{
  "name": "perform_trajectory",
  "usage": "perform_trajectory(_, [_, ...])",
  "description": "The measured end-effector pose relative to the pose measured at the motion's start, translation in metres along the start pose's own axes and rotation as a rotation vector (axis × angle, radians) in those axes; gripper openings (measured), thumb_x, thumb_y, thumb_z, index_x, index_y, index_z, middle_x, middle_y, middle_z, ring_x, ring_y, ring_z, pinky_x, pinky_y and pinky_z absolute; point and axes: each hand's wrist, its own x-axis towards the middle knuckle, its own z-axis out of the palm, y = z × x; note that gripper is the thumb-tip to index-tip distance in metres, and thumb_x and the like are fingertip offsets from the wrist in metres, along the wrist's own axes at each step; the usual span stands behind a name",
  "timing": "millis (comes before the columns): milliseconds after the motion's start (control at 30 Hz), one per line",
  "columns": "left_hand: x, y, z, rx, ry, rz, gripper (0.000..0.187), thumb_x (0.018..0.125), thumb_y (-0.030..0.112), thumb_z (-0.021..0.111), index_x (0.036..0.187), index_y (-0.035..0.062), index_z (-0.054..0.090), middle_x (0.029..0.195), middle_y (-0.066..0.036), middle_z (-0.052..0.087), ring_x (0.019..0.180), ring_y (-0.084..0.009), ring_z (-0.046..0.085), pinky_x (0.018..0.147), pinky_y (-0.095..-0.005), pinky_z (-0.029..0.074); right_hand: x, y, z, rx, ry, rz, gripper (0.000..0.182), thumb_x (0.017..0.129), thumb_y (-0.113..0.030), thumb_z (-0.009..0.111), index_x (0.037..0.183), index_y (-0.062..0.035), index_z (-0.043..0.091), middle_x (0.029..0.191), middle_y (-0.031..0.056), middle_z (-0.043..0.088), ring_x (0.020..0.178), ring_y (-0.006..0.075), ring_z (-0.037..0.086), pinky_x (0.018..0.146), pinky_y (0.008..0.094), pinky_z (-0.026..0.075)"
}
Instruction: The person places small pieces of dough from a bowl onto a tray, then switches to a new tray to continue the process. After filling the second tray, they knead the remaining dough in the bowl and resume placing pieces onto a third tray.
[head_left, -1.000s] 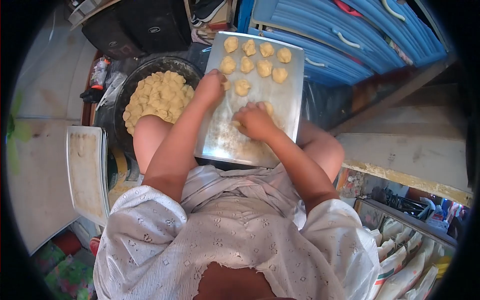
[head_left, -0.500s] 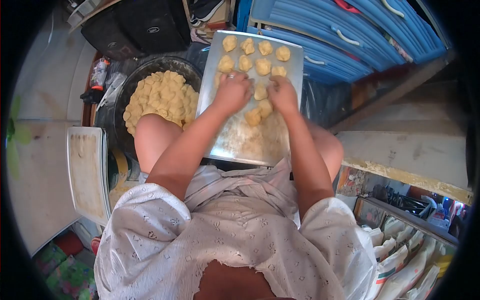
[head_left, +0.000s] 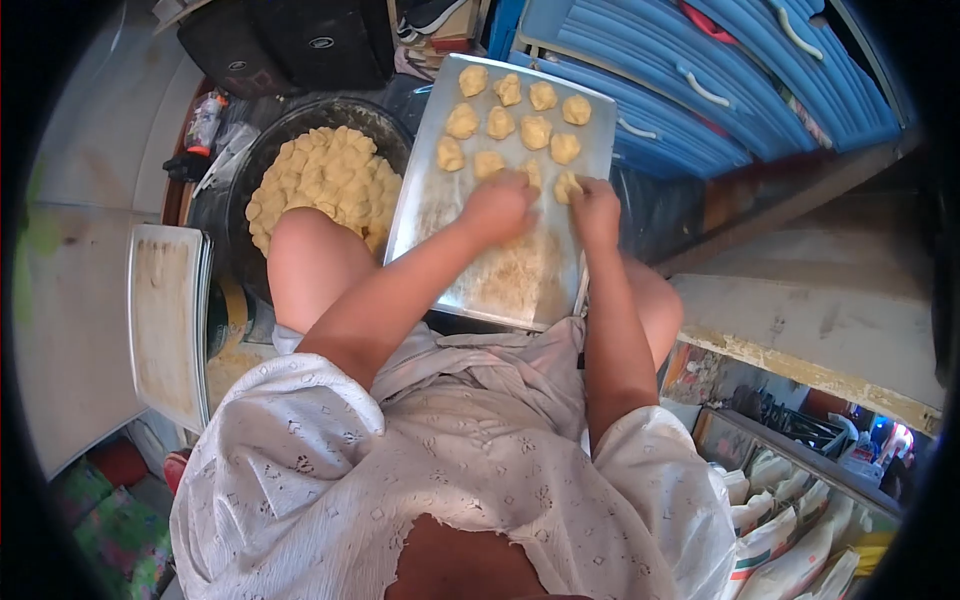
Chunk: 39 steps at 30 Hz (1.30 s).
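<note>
A metal baking tray (head_left: pixel 440 270) lies across my lap, with lumpy yellow dough balls (head_left: pixel 500 123) in rows on its far half. At the right end of the nearest row, my right hand (head_left: pixel 597 212) pinches a dough ball (head_left: pixel 567 186) with its fingertips. My left hand (head_left: pixel 502 208) is curled low over the middle of the tray, a little blurred. Its fingers hide whatever they hold. Just beyond its fingertips sits another dough ball (head_left: pixel 533 174), partly covered.
Left of the tray stands a black round tub (head_left: pixel 262 160) heaped with dough pieces (head_left: pixel 325 190). Stacked trays (head_left: pixel 170 320) lean farther left. Blue drawers (head_left: pixel 640 90) border the far right, and a wooden ledge (head_left: pixel 800 320) runs along the right side. Black cases (head_left: pixel 320 45) stand behind.
More dough balls now show in the third row. The loose pieces near the tray's middle are no longer visible; my left hand has moved right and nearer me over that spot.
</note>
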Motion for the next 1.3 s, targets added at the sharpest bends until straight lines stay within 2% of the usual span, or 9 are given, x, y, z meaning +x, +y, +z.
perform_trajectory(67, [-0.010, 0.003, 0.000, -0.025, -0.385, 0.050, 0.016, 0.070, 0.019, 0.063, 0.080, 0.0072, 0.062, 0.086, -0.009, 0.055, 0.087, -0.0272, 0.056, 0.071, -0.0405, 0.046, 0.006, -0.007, -0.002, -0.240, -0.109, -0.098, 0.028, 0.070, -0.020, 0.067, 0.092, -0.0036, 0.067, 0.089, 0.0169, 0.060, 0.082, 0.0324, 0.060, 0.075, 0.0375, 0.048])
perform_trajectory(200, [-0.020, 0.003, -0.013, -0.118, -0.368, -0.017, 0.018, 0.071, 0.018, 0.063, 0.083, 0.0048, 0.061, 0.091, -0.013, 0.054, 0.088, -0.0298, 0.056, 0.074, -0.0403, 0.047, 0.030, -0.025, 0.001, -0.255, -0.122, -0.057, 0.030, 0.072, -0.022, 0.066, 0.096, -0.0051, 0.066, 0.092, 0.0163, 0.058, 0.086, 0.0331, 0.059, 0.077, 0.0388, 0.047])
perform_trajectory(267, [-0.023, 0.010, -0.030, -0.114, -0.346, -0.062, 0.019, 0.072, 0.016, 0.061, 0.087, 0.0049, 0.061, 0.092, -0.013, 0.054, 0.088, -0.0309, 0.056, 0.074, -0.0404, 0.047, 0.039, -0.034, 0.013, -0.155, 0.114, -0.148, 0.032, 0.071, -0.021, 0.065, 0.100, -0.0069, 0.064, 0.097, 0.0158, 0.057, 0.089, 0.0329, 0.057, 0.078, 0.0383, 0.047])
perform_trajectory(600, [-0.042, -0.018, -0.039, -0.205, -0.292, -0.269, 0.029, 0.075, 0.011, 0.055, 0.103, 0.0052, 0.060, 0.094, -0.016, 0.056, 0.087, -0.0344, 0.057, 0.077, -0.0408, 0.046, 0.038, -0.041, 0.012, -0.280, 0.031, -0.242, 0.031, 0.071, -0.018, 0.064, 0.101, -0.0084, 0.063, 0.102, 0.0179, 0.055, 0.095, 0.0335, 0.055, 0.084, 0.0394, 0.044])
perform_trajectory(700, [-0.027, -0.034, -0.063, -0.158, -0.296, -0.450, 0.031, 0.073, 0.015, 0.057, 0.102, 0.0040, 0.061, 0.097, -0.017, 0.058, 0.090, -0.0348, 0.057, 0.078, -0.0410, 0.046, -0.012, -0.049, 0.018, -0.110, -0.414, -0.252, 0.037, 0.068, -0.020, 0.069, 0.101, -0.0048, 0.060, 0.102, 0.0181, 0.052, 0.094, 0.0339, 0.055, 0.082, 0.0400, 0.044])
perform_trajectory(867, [-0.025, -0.119, -0.102, -0.351, -0.127, -0.667, 0.033, 0.075, 0.025, 0.062, 0.100, 0.0030, 0.064, 0.084, -0.013, 0.065, 0.077, -0.0236, 0.061, 0.069, -0.0347, 0.047, -0.049, -0.074, 0.052, -0.037, -0.616, -0.334, 0.040, 0.065, -0.015, 0.071, 0.102, -0.0013, 0.059, 0.097, 0.0169, 0.051, 0.090, 0.0329, 0.056, 0.077, 0.0385, 0.046])
perform_trajectory(1000, [-0.029, -0.175, -0.156, -0.348, 0.066, -0.659, 0.034, 0.078, 0.026, 0.062, 0.103, 0.0034, 0.063, 0.085, -0.010, 0.065, 0.077, -0.0171, 0.059, 0.071, -0.0295, 0.046, -0.053, -0.117, 0.087, 0.215, -0.381, -0.324, 0.034, 0.069, -0.011, 0.068, 0.100, -0.0016, 0.059, 0.098, 0.0157, 0.052, 0.081, 0.0311, 0.056, 0.072, 0.0374, 0.047])
perform_trajectory(1100, [-0.050, -0.219, -0.186, -0.400, 0.146, -0.701, 0.036, 0.079, 0.027, 0.062, 0.105, 0.0021, 0.062, 0.089, -0.011, 0.066, 0.080, -0.0197, 0.060, 0.074, -0.0311, 0.046, -0.052, -0.129, 0.111, -0.089, -0.361, -0.410, 0.038, 0.069, -0.015, 0.069, 0.103, -0.0020, 0.057, 0.102, 0.0151, 0.053, 0.086, 0.0309, 0.055, 0.074, 0.0379, 0.047])
perform_trajectory(1300, [-0.206, -0.348, -0.117, -0.077, -0.321, -0.967, 0.050, 0.072, 0.036, 0.066, 0.109, 0.0020, 0.060, 0.103, -0.018, 0.063, 0.097, -0.0303, 0.059, 0.083, -0.0369, 0.044, -0.026, -0.223, 0.125, 0.003, -0.411, -0.638, 0.042, 0.070, -0.021, 0.069, 0.106, -0.0028, 0.056, 0.107, 0.0158, 0.052, 0.100, 0.0329, 0.052, 0.081, 0.0399, 0.045])
